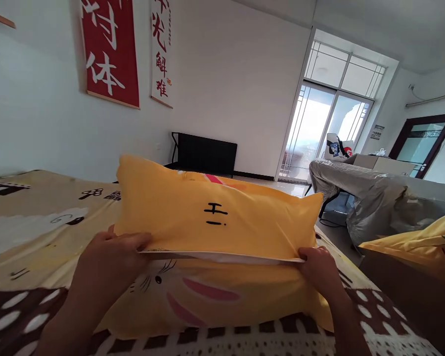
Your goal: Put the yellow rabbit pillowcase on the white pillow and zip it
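A yellow pillowcase (252,217), plump as if filled, lies across the bed in front of me. Black marks show on its upper part, and a printed rabbit face with pink ears on its lower part. Between my hands a pale-lined edge (222,256) runs nearly straight across it, with a narrow gap beneath. My left hand (113,257) pinches the left end of that edge, fingers closed over the cloth. At the other end my right hand (319,267) grips the same edge, thumb and fingers together.
A patterned sheet (52,217) in cream and brown covers the bed. Another yellow cloth item (426,242) sits at the right. Beyond are plastic-covered furniture (378,190), a black panel (207,154) by the wall and a glass door (307,133).
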### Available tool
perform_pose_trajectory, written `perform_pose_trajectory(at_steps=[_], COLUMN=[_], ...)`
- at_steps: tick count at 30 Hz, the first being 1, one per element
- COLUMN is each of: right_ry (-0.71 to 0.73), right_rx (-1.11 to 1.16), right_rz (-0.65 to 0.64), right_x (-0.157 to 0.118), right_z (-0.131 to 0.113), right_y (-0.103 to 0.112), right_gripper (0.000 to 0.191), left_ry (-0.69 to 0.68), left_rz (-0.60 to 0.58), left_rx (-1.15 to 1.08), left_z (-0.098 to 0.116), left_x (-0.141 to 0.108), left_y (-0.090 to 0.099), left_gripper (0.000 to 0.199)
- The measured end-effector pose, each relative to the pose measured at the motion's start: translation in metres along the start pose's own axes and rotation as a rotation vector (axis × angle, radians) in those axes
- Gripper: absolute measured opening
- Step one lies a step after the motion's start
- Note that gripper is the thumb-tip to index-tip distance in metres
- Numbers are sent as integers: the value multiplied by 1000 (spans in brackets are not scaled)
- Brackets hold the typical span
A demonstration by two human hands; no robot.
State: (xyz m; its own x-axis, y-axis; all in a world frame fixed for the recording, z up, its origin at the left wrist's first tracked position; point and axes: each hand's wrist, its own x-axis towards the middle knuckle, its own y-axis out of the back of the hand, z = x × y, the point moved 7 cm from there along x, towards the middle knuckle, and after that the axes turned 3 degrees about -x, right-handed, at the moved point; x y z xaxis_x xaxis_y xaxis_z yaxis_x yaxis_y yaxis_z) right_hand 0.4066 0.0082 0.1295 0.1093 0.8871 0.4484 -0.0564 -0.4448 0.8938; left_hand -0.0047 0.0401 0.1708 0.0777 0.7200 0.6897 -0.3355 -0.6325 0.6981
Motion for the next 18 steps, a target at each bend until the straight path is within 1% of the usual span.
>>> perform_pose_trajectory(at_steps=[1, 2, 4, 6, 7, 9, 10, 11, 13, 16, 18], right_ry=[16, 35, 82, 121, 135, 154, 161, 167, 181, 206, 214], right_rx=[27, 56, 103, 121, 122, 125, 129, 136, 148, 145, 122], right_rz=[-4, -11, -23, -37, -44, -64, -76, -89, -114, -156, -184], right_x=[0, 0, 0, -2, -3, -6, -8, -10, -15, -21, -25], right_z=[1, 1, 2, 3, 3, 3, 2, 2, -1, -6, -9], right_y=[1, 2, 2, 2, 2, 2, 3, 4, 7, 12, 16], right_gripper=[22, 23, 24, 26, 27, 30, 33, 37, 45, 51, 52], left_ry=[-8, -19, -25, -3, 15, 22, 4, -33, -170, -428, -570], left_rz=[-21, -72, -238, -396, -446, -488, -479, -443, -294, -21, 107], left_rx=[76, 153, 246, 216, 190, 141, 117, 92, 27, -70, -83], left_z=[0, 0, 0, -2, -4, -4, -1, 4, 25, 74, 108], left_x=[0, 1, 1, -1, -2, -4, -5, -5, -6, -15, -24], left_y=[-2, -6, -18, -27, -30, -33, -33, -32, -25, -10, -4], left_gripper=[14, 14, 16, 12, 11, 21, 28, 33, 36, 28, 18])
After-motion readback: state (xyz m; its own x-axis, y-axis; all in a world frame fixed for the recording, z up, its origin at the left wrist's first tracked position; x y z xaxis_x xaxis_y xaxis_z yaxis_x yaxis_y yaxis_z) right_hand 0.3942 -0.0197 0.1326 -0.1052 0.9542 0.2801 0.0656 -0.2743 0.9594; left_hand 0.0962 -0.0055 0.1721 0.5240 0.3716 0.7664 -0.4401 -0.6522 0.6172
